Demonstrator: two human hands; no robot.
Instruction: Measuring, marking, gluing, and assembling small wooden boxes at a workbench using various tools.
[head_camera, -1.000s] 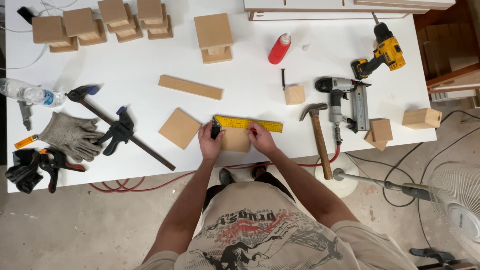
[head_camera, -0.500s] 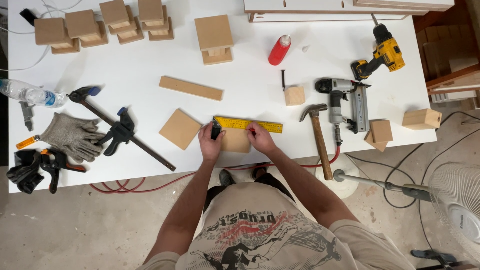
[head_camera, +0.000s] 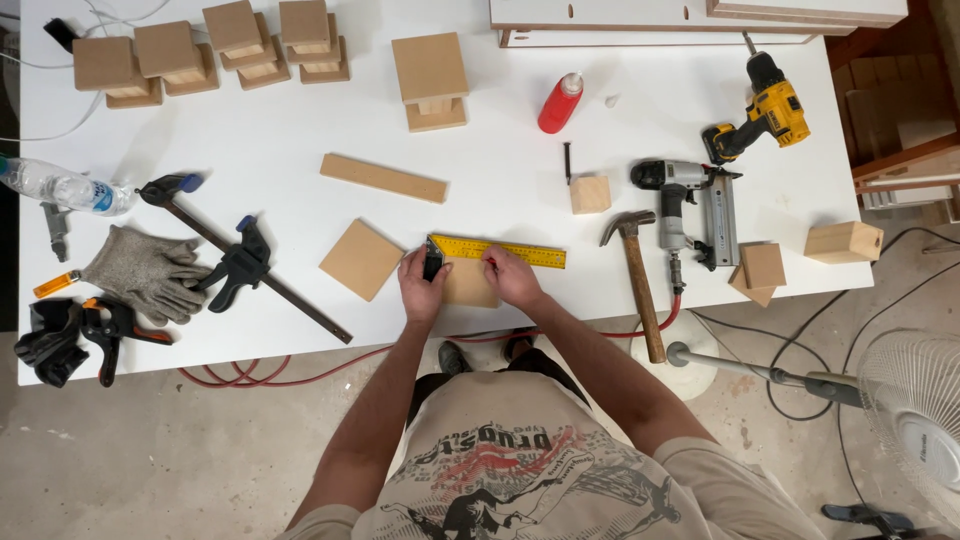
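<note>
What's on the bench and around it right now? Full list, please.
Table: one, white, centre.
Small wood square: one, tan, under both hands.
Yellow square ruler: one, across that piece.
Wood square: one, tan, left of hands.
Wood strip: one, tan, mid-table.
Stacked wood blocks: several, tan, far left.
Bar clamp: one, black, left.
Work gloves: grey, left edge.
Hammer: one, right.
Nail gun: one, grey.
Drill: one, yellow.
Red bottle: one.
Fan: white, floor right.
Left hand: holds ruler's black end.
Right hand: on ruler.

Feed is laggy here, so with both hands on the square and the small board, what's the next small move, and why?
Probably draw the right hand along the yellow square's blade to mark the small board. The left hand pins the square's black stock there, and the right hand seems to hold something red at the blade's edge.
</note>
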